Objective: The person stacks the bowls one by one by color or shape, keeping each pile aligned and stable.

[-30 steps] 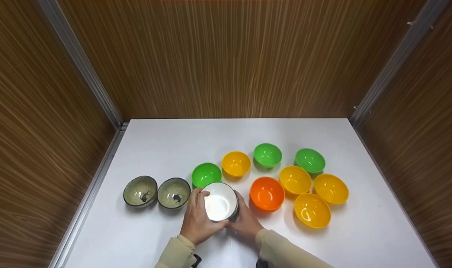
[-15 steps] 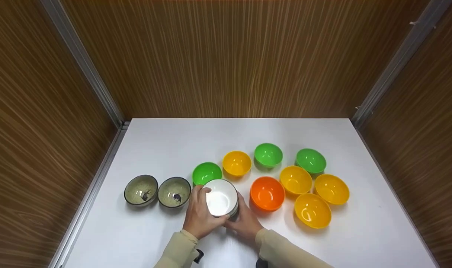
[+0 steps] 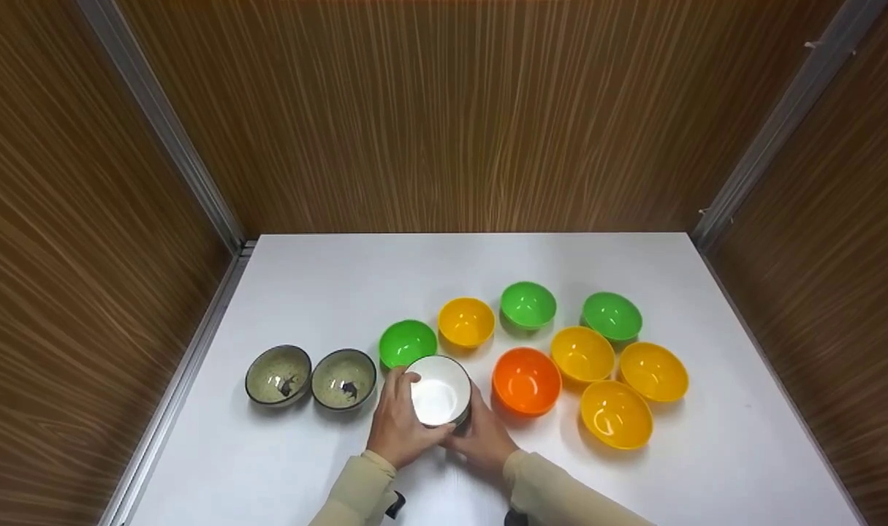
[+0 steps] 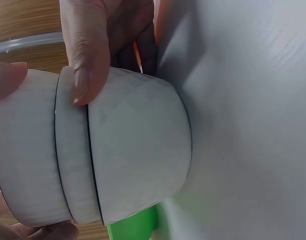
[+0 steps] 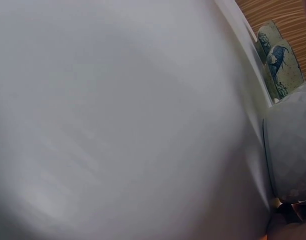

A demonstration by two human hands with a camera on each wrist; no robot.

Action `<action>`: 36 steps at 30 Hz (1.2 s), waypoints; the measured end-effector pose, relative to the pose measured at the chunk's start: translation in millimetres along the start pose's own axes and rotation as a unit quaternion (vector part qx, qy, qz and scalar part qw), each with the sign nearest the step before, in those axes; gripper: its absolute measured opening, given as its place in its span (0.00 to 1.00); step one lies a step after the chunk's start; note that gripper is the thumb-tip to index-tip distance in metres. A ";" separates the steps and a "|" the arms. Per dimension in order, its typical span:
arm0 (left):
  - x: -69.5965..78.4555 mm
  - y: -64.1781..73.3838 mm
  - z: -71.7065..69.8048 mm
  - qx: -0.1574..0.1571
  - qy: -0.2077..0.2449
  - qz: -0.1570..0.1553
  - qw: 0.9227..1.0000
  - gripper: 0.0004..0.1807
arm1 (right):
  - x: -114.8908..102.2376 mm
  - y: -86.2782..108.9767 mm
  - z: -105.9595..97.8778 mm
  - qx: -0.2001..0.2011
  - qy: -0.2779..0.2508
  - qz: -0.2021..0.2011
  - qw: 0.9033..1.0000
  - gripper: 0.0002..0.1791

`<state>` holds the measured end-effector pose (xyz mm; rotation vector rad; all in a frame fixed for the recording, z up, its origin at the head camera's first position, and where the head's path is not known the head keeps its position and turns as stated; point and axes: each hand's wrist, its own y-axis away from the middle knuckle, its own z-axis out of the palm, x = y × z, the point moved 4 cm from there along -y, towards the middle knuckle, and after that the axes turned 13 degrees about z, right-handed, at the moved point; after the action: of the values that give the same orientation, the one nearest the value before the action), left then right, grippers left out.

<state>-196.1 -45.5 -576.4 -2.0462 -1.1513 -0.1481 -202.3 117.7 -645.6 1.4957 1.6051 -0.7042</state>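
Observation:
A stack of three white bowls [image 3: 441, 391] with thin dark rims stands between my two hands. Its glossy inside faces up in the head view. The left wrist view shows the stack sideways, with the lowest bowl [image 4: 143, 130] close over the table. My left hand [image 3: 402, 425] grips the top bowl [image 4: 28, 150], its thumb near the front and fingers round the left rim. Lower down, my right hand [image 3: 485, 436] holds the stack from the right, its thumb [image 4: 83, 75] on the rims of the lower bowls. The right fingers are mostly hidden behind the stack.
Two speckled grey-green bowls [image 3: 344, 379] sit left of the hands. A green bowl [image 3: 408, 342] stands just behind the stack, an orange bowl [image 3: 526, 381] right of it. Several yellow bowls [image 3: 617, 414] and more green bowls [image 3: 528, 305] spread right on the white table [image 3: 327, 277].
My left hand and the top bowl have shifted slightly right. The right hand stays almost in place, still holding the stack. The other bowls have not moved on the table.

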 end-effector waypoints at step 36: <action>-7.5 11.1 6.0 -0.043 0.048 -0.042 0.997 0.54 | 2.8 -0.2 1.7 -0.005 0.003 0.017 1.000 0.66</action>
<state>-193.5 -49.8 -590.2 -2.0425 -1.1882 -0.3394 -202.1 117.7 -648.9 1.5156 1.5824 -0.6710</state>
